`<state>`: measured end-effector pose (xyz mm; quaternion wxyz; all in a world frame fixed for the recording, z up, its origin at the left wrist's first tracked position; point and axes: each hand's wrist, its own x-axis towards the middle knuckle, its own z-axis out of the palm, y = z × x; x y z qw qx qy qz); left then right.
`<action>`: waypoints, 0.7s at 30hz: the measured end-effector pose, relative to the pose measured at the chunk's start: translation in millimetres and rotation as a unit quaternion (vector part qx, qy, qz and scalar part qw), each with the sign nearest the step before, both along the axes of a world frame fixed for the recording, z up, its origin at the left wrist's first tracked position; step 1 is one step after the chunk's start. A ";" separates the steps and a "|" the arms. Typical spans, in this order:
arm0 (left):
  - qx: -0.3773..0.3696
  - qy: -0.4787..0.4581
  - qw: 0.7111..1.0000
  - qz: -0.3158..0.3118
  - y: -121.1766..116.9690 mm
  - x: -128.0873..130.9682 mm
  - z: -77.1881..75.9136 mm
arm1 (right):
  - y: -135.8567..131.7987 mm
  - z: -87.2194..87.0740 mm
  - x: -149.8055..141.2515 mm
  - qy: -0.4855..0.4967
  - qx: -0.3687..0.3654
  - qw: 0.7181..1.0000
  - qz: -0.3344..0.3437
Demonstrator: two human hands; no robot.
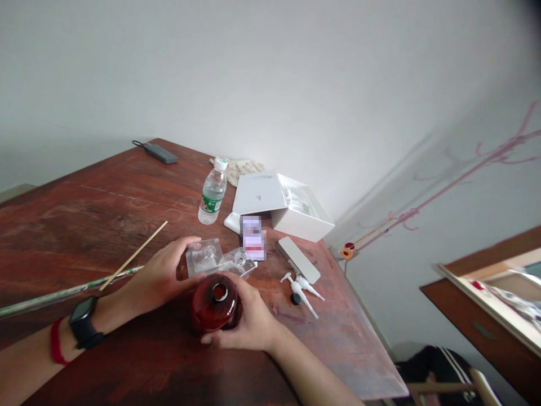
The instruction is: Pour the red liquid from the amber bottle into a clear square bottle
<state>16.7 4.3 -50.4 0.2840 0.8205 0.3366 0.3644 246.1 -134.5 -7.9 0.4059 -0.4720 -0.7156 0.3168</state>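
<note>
On the wooden bench [84, 225], the right hand's [240, 318] grip held a red glass bottle [215, 301] that could slip if it loosened, the left hand [163, 273] open on a clear plastic insert [204, 256].

Nothing legible. Plastic water bottle [212, 192] on the desk [127, 192]: green label [211, 203] with pale print, too small to read from here. Card [253, 238] by the white box [302, 217]: red band near its lower end, printed face pixelated, unreadable. Red glass bottle [214, 304]: no lettering on the side showing. Wristwatch [83, 321] screen dark.
</note>
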 end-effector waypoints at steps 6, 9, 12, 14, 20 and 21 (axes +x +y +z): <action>0.001 0.004 1.000 -0.009 -0.1 -1.3 0.9 | -0.5 0.9 0.9 -0.003 0.008 1.000 0.004; -0.002 0.007 1.000 -0.014 0.0 -0.9 -0.2 | -0.1 0.1 1.7 -0.006 0.013 1.000 0.005; -0.003 0.008 1.000 -0.018 0.2 -0.4 -1.0 | 0.0 -0.3 2.2 -0.010 0.012 1.000 0.004; -0.004 0.009 1.000 -0.018 -0.3 -0.4 0.8 | -0.1 -0.1 2.4 -0.012 0.013 1.000 0.001; -0.027 0.017 0.999 -0.020 -5.1 -0.3 13.9 | -0.8 2.2 2.5 -0.027 0.010 1.000 0.004; -0.029 0.016 0.999 -0.022 -5.3 -0.2 14.1 | -0.8 2.6 2.5 -0.031 0.008 0.999 0.003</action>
